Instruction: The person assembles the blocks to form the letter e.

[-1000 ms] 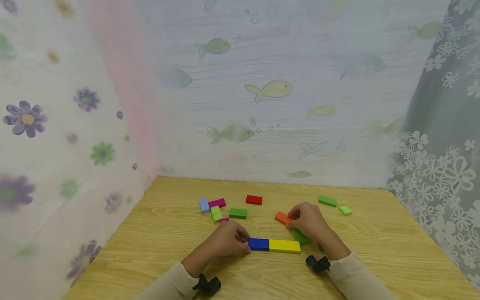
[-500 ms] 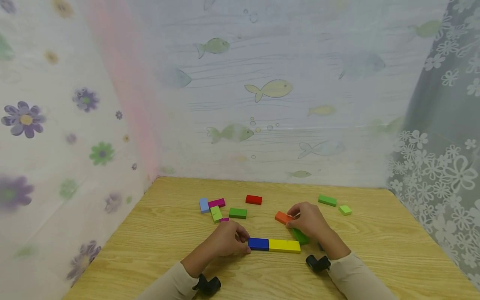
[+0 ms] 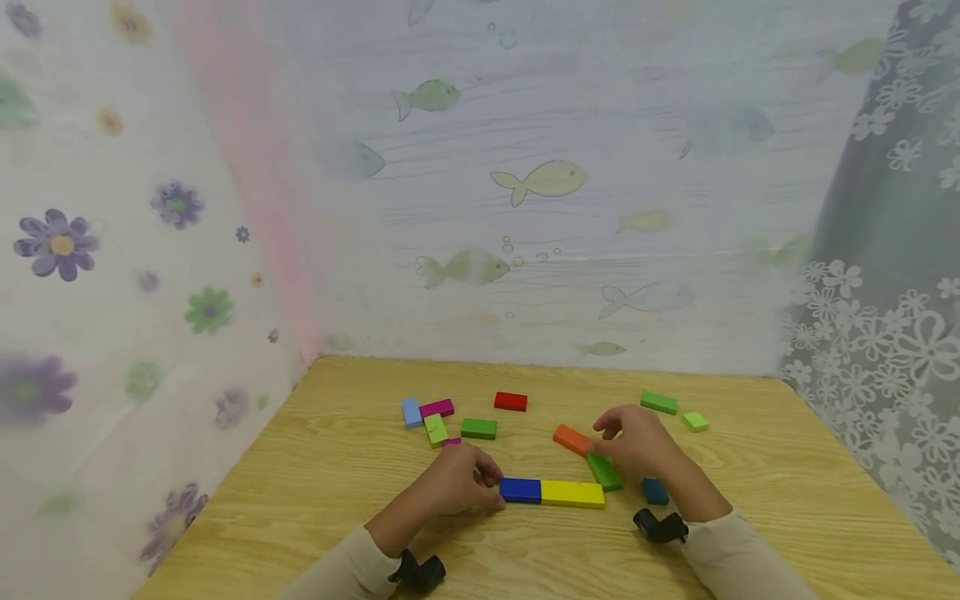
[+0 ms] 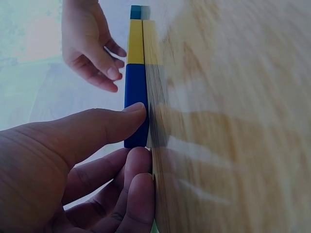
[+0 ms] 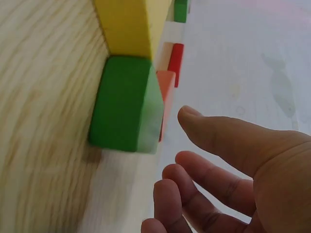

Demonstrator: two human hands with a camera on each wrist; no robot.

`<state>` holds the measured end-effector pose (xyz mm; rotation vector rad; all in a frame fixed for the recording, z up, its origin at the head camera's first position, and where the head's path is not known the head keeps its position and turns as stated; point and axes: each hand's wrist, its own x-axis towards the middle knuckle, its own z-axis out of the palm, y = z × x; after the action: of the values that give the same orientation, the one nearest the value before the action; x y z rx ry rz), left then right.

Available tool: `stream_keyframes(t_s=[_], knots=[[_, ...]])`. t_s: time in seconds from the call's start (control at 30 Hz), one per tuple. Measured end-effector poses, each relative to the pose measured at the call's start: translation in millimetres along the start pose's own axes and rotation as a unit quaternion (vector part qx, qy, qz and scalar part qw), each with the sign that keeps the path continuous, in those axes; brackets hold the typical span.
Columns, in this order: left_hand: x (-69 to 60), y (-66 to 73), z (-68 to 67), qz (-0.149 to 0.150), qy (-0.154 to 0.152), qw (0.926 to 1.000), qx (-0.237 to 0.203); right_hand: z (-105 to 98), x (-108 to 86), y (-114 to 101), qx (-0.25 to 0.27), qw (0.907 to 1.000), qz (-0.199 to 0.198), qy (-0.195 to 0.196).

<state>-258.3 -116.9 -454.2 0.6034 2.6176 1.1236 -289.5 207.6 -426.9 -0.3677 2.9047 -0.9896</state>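
A blue block (image 3: 520,490) lies end to end with a yellow block (image 3: 572,493). My left hand (image 3: 452,482) grips the blue block's left end; in the left wrist view its thumb presses the blue block (image 4: 135,90), curled fingers at the end. A green block (image 3: 604,472) slants up from the yellow one's right end, and an orange block (image 3: 572,440) continues to the upper left. Beside these two, my right hand (image 3: 641,446) has fingers relaxed and apart, holding nothing; in the right wrist view a gap separates it from the green block (image 5: 121,102).
A teal block (image 3: 655,491) lies below the right hand. Behind are a red block (image 3: 511,402), a green block (image 3: 478,429) and a cluster of light blue (image 3: 412,412), magenta and lime pieces. Green (image 3: 659,402) and lime (image 3: 695,422) blocks lie back right.
My right hand has let go of the orange block and moved slightly right, uncovering more of the orange, green and teal blocks. The left hand keeps its place at the blue block.
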Motion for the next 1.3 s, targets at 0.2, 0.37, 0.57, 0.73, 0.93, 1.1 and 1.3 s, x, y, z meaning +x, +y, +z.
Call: stream_keyframes(t_s=[0.2, 0.37, 0.57, 0.73, 0.93, 1.1, 1.3], knots=[[-1.1, -0.9, 1.6, 0.001, 0.004, 1.0, 0.001, -3, -6.4, 4, 0.0, 0.9998, 0.017, -0.01], [-1.6, -1.6, 2.3, 0.004, 0.007, 1.0, -0.001, -4, -7.9, 5, -0.005, 0.9995, 0.025, -0.02], [-0.5, -1.4, 2.5, 0.007, 0.005, 1.0, 0.002, -3, -9.8, 5, -0.002, 0.999, 0.04, -0.022], [0.3, 1.3, 0.8, 0.004, -0.002, 1.0, 0.003, -2, -9.4, 7, -0.005, 0.9991, 0.037, -0.019], [0.4, 6.8, -2.9, -0.01, -0.016, 0.9998, -0.003, -2, -7.6, 9, -0.012, 0.9994, 0.03, -0.012], [4.9, 6.4, -7.5, -0.012, -0.012, 0.9999, 0.002, 0, -7.1, 11, -0.014, 0.9997, 0.018, -0.009], [33.3, 4.5, -20.1, 0.0, 0.032, 0.9993, 0.02, 4, -6.4, 11, -0.01, 0.9998, 0.016, -0.009]])
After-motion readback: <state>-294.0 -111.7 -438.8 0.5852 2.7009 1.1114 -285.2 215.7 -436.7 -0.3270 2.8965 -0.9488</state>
